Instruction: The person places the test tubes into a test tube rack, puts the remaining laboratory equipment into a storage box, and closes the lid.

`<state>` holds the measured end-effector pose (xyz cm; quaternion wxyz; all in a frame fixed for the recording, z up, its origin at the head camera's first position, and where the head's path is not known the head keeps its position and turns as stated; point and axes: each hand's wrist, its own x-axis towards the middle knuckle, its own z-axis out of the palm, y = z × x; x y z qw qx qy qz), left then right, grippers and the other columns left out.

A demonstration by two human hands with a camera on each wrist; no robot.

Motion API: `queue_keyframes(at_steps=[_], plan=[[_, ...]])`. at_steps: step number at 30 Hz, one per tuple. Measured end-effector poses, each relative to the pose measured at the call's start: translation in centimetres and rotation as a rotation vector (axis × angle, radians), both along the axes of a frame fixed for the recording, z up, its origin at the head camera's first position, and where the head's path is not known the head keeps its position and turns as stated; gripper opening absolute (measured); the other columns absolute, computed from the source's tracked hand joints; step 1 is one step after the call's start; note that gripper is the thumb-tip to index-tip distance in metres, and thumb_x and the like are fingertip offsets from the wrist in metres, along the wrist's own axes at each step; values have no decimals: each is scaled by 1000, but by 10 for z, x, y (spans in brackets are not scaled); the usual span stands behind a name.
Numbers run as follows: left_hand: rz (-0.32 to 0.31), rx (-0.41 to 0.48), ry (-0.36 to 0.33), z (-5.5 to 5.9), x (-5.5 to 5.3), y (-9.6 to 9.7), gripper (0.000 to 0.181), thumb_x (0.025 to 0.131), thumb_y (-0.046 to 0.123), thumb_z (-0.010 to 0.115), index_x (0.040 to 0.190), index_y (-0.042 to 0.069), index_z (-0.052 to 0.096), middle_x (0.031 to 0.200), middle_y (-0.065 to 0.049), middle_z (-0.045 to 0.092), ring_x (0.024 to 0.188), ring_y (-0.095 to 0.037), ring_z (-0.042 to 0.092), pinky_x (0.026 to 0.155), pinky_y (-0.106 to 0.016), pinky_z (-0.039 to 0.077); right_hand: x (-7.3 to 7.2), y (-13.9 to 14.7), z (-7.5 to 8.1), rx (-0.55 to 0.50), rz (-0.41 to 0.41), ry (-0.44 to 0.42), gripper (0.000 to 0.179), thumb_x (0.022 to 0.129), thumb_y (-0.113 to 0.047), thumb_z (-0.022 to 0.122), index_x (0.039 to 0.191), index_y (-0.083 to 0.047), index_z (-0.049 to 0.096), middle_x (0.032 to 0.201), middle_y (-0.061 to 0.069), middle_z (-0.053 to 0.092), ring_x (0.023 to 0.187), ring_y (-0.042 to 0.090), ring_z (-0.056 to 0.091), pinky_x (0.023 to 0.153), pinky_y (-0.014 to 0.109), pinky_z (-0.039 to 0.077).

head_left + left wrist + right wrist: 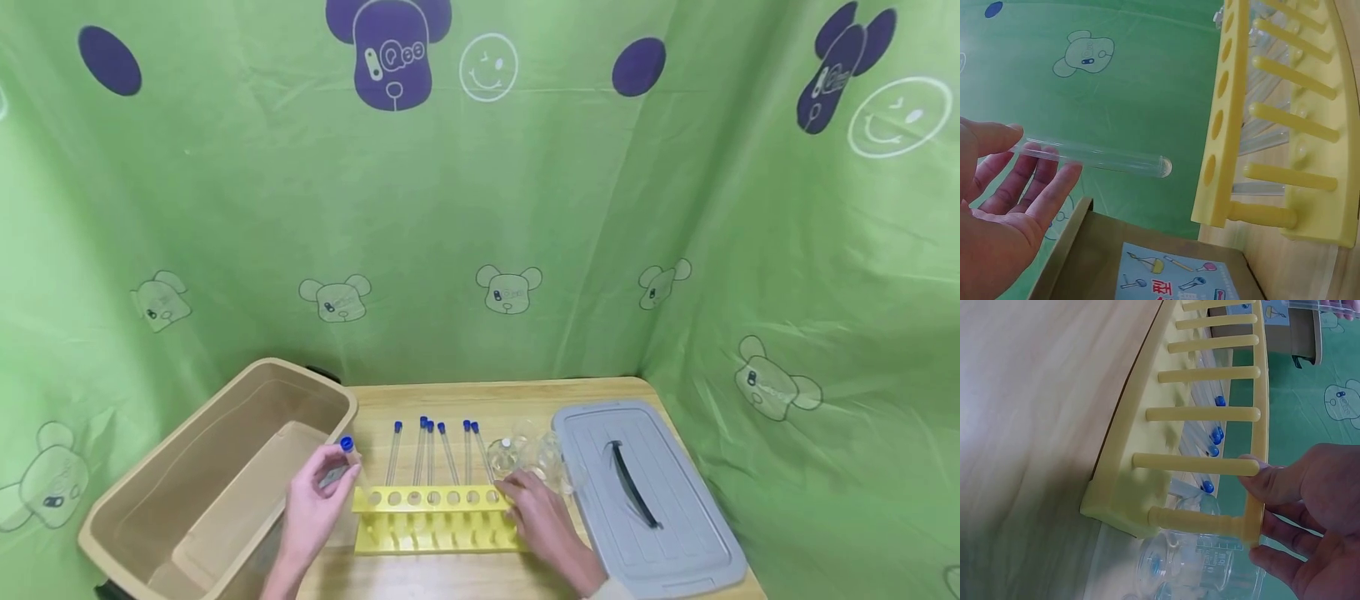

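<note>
My left hand (pixel 311 507) pinches a clear test tube (pixel 1107 157) with a blue cap (pixel 347 444) between thumb and fingers. The tube is tilted, its rounded bottom pointing toward the left end of the yellow test tube rack (pixel 427 543), apart from it in the left wrist view. With thumb and fingers, my right hand (pixel 546 518) grips the right end of the rack's upper bar (pixel 1255 512). The rack stands upright on the table, its row of holes facing up. Behind it lie several blue-capped test tubes (pixel 394 454).
Left of the rack stands a deep tan bin (pixel 217 379) with a printed blue label (pixel 1166 275). Clear glassware (pixel 504 457) sits behind the rack's right end. A grey lid (pixel 592 442) with a black handle lies on the right. Green curtains (pixel 480 192) surround the table.
</note>
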<state>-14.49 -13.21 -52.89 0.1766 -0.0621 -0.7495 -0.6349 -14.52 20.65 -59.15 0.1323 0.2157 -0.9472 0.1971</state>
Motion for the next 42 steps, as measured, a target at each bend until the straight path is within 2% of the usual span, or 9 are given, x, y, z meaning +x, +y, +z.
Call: queue_keyframes(at_steps=[13, 18, 22, 26, 35, 39, 42], plan=[[-7, 2, -10, -13, -12, 0, 28, 84, -16, 72, 110, -7, 66, 110, -20, 70, 101, -13, 69, 87, -26, 59, -12, -2, 1, -18, -5, -1, 46, 74, 6, 84, 118, -3, 74, 112, 10, 71, 97, 22, 67, 81, 32, 63], [-8, 1, -5, -19, -14, 2, 28, 84, -17, 72, 109, -6, 66, 109, -20, 70, 102, -24, 70, 85, -27, 60, -14, -3, 0, -22, 8, -3, 46, 73, 5, 85, 118, -3, 74, 112, 8, 70, 96, 22, 67, 79, 30, 62], [-25, -20, 33, -26, -15, 7, 31, 83, -19, 71, 110, -7, 65, 107, -23, 70, 100, -36, 70, 84, -31, 62, -13, 0, 3, -37, -6, -14, 46, 73, 7, 84, 117, -2, 74, 111, 9, 70, 94, 22, 68, 78, 29, 62], [-40, -30, 48, -32, -17, 12, 32, 82, -20, 71, 110, -7, 65, 107, -25, 69, 100, -40, 70, 84, -36, 62, -12, 3, 2, -30, -27, -17, 46, 72, 8, 83, 116, -2, 74, 110, 9, 70, 94, 22, 68, 78, 29, 62], [-30, -44, -42, -44, -16, 10, 34, 80, -22, 71, 110, -9, 64, 108, -24, 69, 103, -43, 69, 86, -30, 61, -16, 3, -3, -30, -2, 7, 48, 70, 8, 85, 116, -2, 75, 108, 8, 71, 92, 22, 67, 75, 28, 62], [-28, -51, -50, -49, -16, 10, 37, 79, -23, 71, 112, -7, 64, 107, -22, 69, 102, -43, 69, 86, -32, 61, -17, 1, -4, -27, 0, 14, 48, 69, 8, 86, 115, -2, 75, 107, 8, 71, 91, 21, 67, 74, 28, 62], [-36, -56, -48, -53, -16, 10, 39, 78, -24, 71, 112, -7, 64, 107, -25, 68, 102, -43, 69, 86, -32, 61, -17, 1, -4, -29, -6, 10, 48, 69, 7, 86, 115, -3, 75, 108, 8, 71, 91, 21, 67, 75, 28, 62]])
